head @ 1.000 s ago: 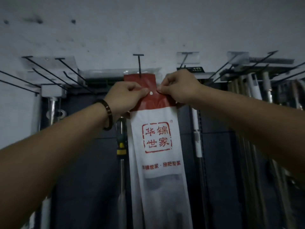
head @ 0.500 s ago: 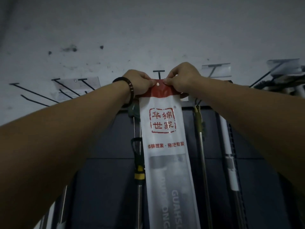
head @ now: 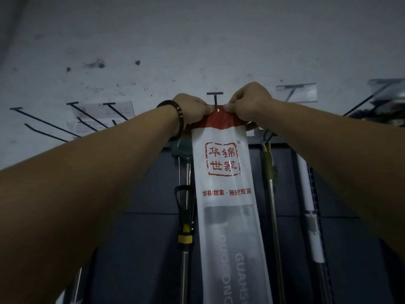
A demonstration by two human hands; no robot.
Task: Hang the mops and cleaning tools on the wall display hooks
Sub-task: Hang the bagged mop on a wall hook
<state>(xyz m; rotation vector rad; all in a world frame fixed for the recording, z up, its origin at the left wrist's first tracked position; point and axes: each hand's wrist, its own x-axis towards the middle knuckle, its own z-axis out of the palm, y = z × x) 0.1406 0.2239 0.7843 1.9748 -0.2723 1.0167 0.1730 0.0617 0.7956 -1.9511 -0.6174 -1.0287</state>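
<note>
One wide-angle camera on the person's head faces forward and up at the wall (head: 197, 40), close in, both forearms running from the lower corners to the left hand (head: 192, 108) and right hand (head: 252, 99) at the mop package (head: 225, 172) mid-frame.

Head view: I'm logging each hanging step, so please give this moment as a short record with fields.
item: bagged mop, white sleeve with a red header
left hand: pinches the header's top left edge
right hand: pinches the header's top right edge
hang hole: between the two thumbs, just under the hook
hook: black, T-ended, projecting from the wall
threaded: cannot tell
neighbours: yellow-collared pole to the left, green-handled pole to the right
</note>
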